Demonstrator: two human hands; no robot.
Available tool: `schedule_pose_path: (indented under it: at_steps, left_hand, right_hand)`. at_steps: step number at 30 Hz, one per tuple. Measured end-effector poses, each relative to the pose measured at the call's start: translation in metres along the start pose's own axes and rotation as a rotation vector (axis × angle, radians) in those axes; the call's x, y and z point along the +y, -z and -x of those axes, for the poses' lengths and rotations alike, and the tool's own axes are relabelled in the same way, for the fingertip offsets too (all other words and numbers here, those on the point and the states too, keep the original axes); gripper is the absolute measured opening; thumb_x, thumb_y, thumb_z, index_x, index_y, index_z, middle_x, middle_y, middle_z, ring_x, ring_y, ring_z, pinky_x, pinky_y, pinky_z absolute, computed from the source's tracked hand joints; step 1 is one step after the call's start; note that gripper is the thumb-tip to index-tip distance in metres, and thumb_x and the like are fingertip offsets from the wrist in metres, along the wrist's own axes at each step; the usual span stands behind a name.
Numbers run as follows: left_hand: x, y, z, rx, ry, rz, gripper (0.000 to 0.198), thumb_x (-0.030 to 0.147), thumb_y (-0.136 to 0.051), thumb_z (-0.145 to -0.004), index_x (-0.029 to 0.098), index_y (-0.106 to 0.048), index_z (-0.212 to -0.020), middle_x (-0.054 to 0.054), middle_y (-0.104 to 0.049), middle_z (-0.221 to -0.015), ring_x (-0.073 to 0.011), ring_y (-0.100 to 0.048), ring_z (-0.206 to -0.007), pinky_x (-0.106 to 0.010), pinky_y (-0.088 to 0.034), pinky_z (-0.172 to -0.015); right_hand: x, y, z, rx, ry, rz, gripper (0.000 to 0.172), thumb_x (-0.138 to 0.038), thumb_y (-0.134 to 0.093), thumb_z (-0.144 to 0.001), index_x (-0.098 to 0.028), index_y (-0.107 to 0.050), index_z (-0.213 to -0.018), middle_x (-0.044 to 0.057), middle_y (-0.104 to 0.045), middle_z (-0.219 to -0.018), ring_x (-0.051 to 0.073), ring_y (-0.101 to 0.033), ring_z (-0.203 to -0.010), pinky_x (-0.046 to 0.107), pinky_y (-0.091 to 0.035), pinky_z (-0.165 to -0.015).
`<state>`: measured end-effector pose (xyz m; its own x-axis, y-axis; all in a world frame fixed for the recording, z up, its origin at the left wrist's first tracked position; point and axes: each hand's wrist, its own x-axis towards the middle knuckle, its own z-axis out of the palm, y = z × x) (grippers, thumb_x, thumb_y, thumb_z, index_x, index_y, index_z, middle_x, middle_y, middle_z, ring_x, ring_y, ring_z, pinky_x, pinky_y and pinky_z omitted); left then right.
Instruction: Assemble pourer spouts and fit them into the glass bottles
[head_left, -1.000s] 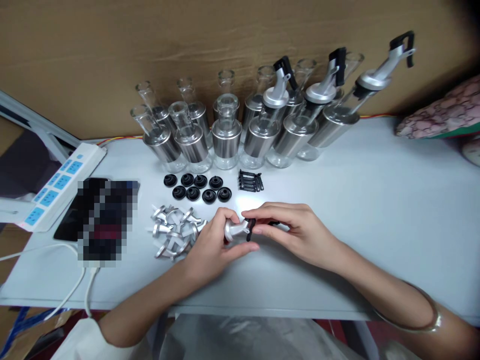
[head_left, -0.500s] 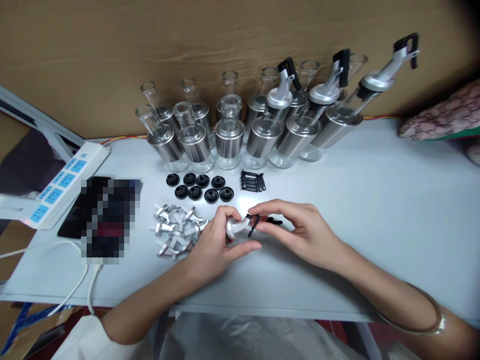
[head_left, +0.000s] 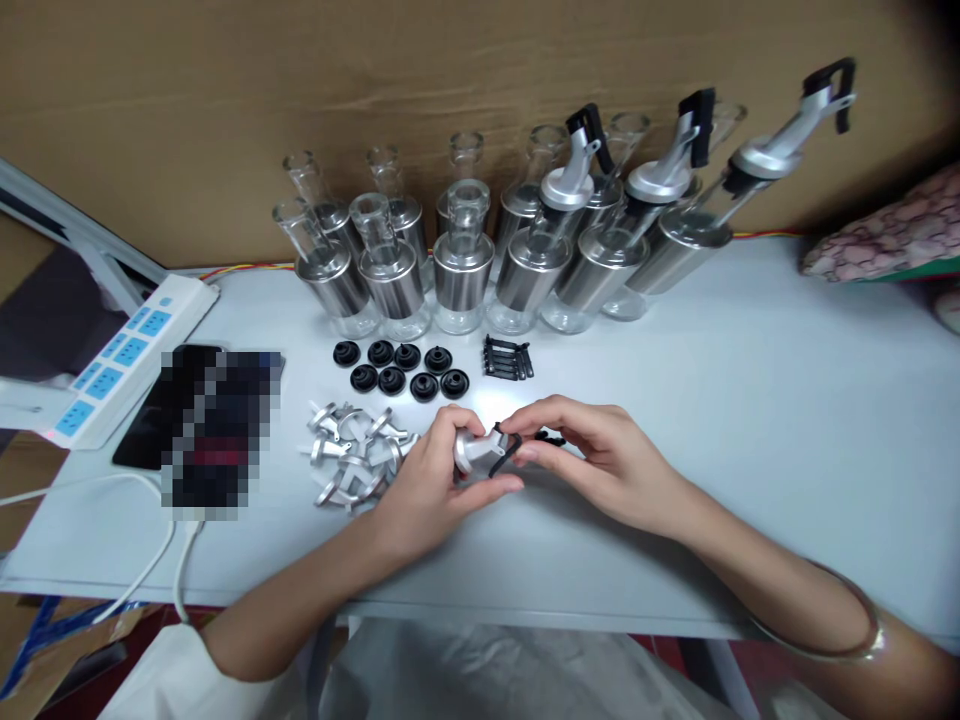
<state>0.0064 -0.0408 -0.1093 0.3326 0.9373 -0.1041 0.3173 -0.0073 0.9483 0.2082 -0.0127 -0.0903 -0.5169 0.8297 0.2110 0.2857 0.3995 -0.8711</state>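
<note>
Slightly lower than before, the black lever now hangs at the nozzle of the silver spout, just right of the spout pile. The left hand grips the spout, its long axis pointing right at the right hand, which pinches the lever.

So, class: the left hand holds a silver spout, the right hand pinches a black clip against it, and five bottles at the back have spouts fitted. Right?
Not quite. The head view shows three bottles with spouts fitted, not five. The left hand does hold the silver spout, the right hand the black clip against it.
</note>
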Motion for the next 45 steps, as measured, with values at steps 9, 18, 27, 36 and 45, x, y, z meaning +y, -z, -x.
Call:
schedule_pose_path:
  at_steps: [9, 18, 27, 36, 45]
  left_hand:
    - [0.006, 0.002, -0.002, -0.041, 0.01, 0.02, 0.037, 0.035, -0.071, -0.077, 0.023, -0.039, -0.092, 0.001, -0.051, -0.094, -0.0114, -0.047, -0.069, -0.025, -0.041, -0.065]
    - [0.002, -0.001, -0.001, -0.071, 0.065, 0.108, 0.042, 0.038, -0.073, -0.076, 0.024, -0.037, -0.092, 0.002, -0.045, -0.093, -0.0094, -0.043, -0.065, -0.025, -0.039, -0.061]
    - [0.007, 0.002, -0.002, -0.064, 0.065, 0.075, 0.038, 0.037, -0.071, -0.077, 0.023, -0.038, -0.09, 0.002, -0.046, -0.092, -0.0104, -0.044, -0.067, -0.025, -0.039, -0.062]
    - [0.006, 0.002, 0.0, -0.123, 0.008, 0.019, 0.025, 0.024, -0.06, -0.081, 0.024, -0.037, -0.092, 0.002, -0.048, -0.091, -0.0105, -0.044, -0.065, -0.024, -0.036, -0.058]
    - [0.009, -0.002, 0.001, -0.1, 0.142, 0.079, 0.04, 0.03, -0.069, -0.076, 0.025, -0.034, -0.093, 0.001, -0.044, -0.1, -0.0093, -0.045, -0.069, -0.027, -0.042, -0.066]
  right_hand:
    - [-0.002, -0.001, -0.004, 0.017, -0.004, -0.032, 0.016, -0.02, -0.058, -0.091, -0.021, -0.067, -0.104, 0.002, -0.075, -0.095, 0.013, -0.069, -0.081, 0.021, -0.054, -0.074]
    - [-0.001, 0.0, -0.003, 0.004, -0.039, -0.064, 0.016, -0.022, -0.065, -0.086, -0.02, -0.069, -0.101, 0.004, -0.073, -0.086, 0.015, -0.068, -0.074, 0.025, -0.054, -0.067]
    - [0.001, 0.0, -0.004, -0.029, -0.019, -0.047, 0.025, -0.022, -0.064, -0.088, -0.021, -0.068, -0.113, 0.005, -0.074, -0.097, 0.015, -0.068, -0.083, 0.026, -0.054, -0.076]
    - [-0.001, 0.006, -0.007, -0.166, -0.01, -0.026, 0.019, -0.025, -0.062, -0.091, -0.021, -0.072, -0.106, 0.005, -0.074, -0.096, 0.015, -0.069, -0.083, 0.024, -0.053, -0.075]
    - [0.001, 0.009, -0.007, -0.089, 0.074, 0.07, 0.028, -0.026, -0.056, -0.094, -0.022, -0.068, -0.119, 0.006, -0.074, -0.095, 0.016, -0.069, -0.081, 0.026, -0.054, -0.072]
